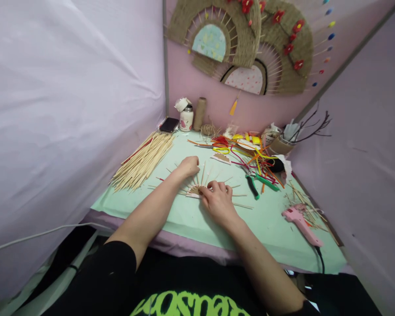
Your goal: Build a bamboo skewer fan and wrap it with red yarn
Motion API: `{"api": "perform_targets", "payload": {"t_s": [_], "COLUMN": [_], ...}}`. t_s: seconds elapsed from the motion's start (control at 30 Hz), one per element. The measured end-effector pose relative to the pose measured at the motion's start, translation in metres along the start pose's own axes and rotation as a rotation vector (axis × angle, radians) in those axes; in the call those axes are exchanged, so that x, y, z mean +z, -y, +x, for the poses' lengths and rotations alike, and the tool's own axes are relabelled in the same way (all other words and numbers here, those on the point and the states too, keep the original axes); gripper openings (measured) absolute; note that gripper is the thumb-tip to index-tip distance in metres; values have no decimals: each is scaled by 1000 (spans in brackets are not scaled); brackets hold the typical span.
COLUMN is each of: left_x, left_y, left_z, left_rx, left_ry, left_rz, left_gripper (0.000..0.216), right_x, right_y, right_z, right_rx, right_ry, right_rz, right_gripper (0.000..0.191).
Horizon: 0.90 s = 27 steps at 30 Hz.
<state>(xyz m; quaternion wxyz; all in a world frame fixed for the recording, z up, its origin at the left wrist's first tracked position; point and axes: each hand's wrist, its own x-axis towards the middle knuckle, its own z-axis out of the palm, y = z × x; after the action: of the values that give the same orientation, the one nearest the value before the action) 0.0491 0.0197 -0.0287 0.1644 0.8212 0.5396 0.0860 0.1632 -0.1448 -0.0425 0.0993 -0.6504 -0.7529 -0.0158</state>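
Observation:
A small cardboard half-circle [193,192] with a pale lower edge lies flat on the table, and thin wooden sticks [202,174] fan out from it. My left hand [188,166] is over the upper left of the fan, its fingers closed on one of the sticks; the fingertips are partly hidden. My right hand [219,199] rests at the right side of the half-circle, with thumb and index finger pressed onto it and the other fingers curled. Above the fan lies a second cardboard half-circle [221,158] with a jagged upper edge.
A pile of sticks [145,160] lies at left. Behind are a phone [169,124], a jar [186,118] and a twine spool [200,113]. At right are green-handled pliers [253,186], coloured pipe cleaners [246,160] and a pink glue gun [303,226]. Fan-shaped decorations [246,44] hang behind.

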Motion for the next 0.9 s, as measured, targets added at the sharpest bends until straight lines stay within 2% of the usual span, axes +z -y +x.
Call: {"api": "perform_targets", "payload": {"t_s": [0.13,0.27,0.37,0.43,0.6,0.9], "left_x": [-17,-27,-16,-5,7,10], "left_y": [6,12,10,7,-1,3], "left_z": [-7,-28,-50,-63,-80,-82], "left_rx": [-24,51,202,306,337,329], "left_ry": [-71,-146,-142,-88,-33,7], "left_rz": [-14,15,90,173,274,251], "left_gripper": [40,32,37,35,24,22], "right_x": [0,1,2,2,4,6], "right_y": [1,1,1,1,0,1], "right_z": [0,0,0,0,0,-1], "right_rx": [1,-3,-1,1,3,10], "right_ry": [-14,-27,-38,-39,-41,-59], "right_rz": [19,41,40,40,36,51], "right_gripper": [30,29,29,29,30,30]}}
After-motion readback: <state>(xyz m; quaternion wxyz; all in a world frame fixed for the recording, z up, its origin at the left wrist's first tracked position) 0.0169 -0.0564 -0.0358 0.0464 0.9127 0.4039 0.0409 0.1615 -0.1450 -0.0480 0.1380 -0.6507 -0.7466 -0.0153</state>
